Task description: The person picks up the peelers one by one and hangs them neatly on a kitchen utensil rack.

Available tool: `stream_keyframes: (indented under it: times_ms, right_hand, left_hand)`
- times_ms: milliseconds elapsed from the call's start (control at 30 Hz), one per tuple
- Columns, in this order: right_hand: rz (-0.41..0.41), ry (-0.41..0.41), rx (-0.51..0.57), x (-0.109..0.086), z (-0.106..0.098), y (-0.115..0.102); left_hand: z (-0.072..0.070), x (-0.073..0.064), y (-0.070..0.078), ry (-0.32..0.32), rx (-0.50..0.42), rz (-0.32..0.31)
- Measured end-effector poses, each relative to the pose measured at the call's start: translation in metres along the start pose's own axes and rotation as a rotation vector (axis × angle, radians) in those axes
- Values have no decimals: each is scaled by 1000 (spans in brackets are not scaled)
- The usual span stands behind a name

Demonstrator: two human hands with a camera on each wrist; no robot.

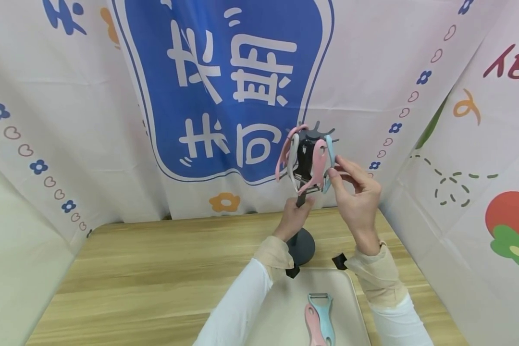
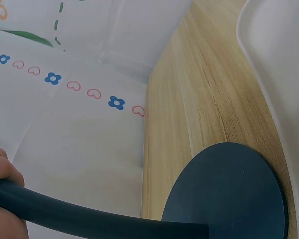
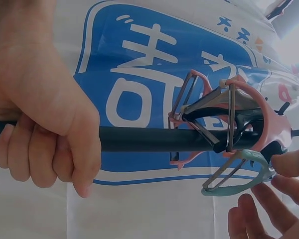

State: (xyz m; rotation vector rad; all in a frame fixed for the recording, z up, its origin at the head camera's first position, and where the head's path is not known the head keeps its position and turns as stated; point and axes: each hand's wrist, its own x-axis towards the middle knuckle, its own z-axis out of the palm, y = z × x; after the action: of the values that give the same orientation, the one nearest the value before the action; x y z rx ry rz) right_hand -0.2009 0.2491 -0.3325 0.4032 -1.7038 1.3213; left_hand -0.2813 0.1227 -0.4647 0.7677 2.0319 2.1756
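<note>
A dark rotating-style rack (image 1: 315,133) with several hooks carries hanging peelers. My left hand (image 1: 293,218) grips its pole (image 3: 139,139), fingers wrapped round it above the round base (image 1: 303,247). At the rack's right side my right hand (image 1: 359,197) pinches a light blue peeler (image 3: 234,189) near the hook end of its handle, with the blade end hanging free. Beside it hang a pink peeler (image 1: 318,158), a black peeler (image 1: 304,161), a white-grey peeler (image 1: 291,158) and another pink one (image 1: 282,156) at the left.
A cream tray (image 1: 277,307) lies in front of the base on the wooden table (image 1: 155,269). In it a pink peeler (image 1: 313,324) and a blue peeler (image 1: 325,315) lie side by side. A printed cloth (image 1: 350,72) hangs behind the rack.
</note>
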Motion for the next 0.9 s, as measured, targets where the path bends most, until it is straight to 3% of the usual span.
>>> stream_keyframes:
  times_ms: [433,700,900]
  right_hand:
    - [-3,6,-30,-8,-6,-5]
    - [15,-3,11,-25,-17,-15]
    - [-34,-61,21,-45,-28,-17]
  left_hand:
    - [-2,-1,0,-8,7,-15]
    - [-1,-3,1,-13,15,-18]
    - [-1,-2,2,-15,32,-16]
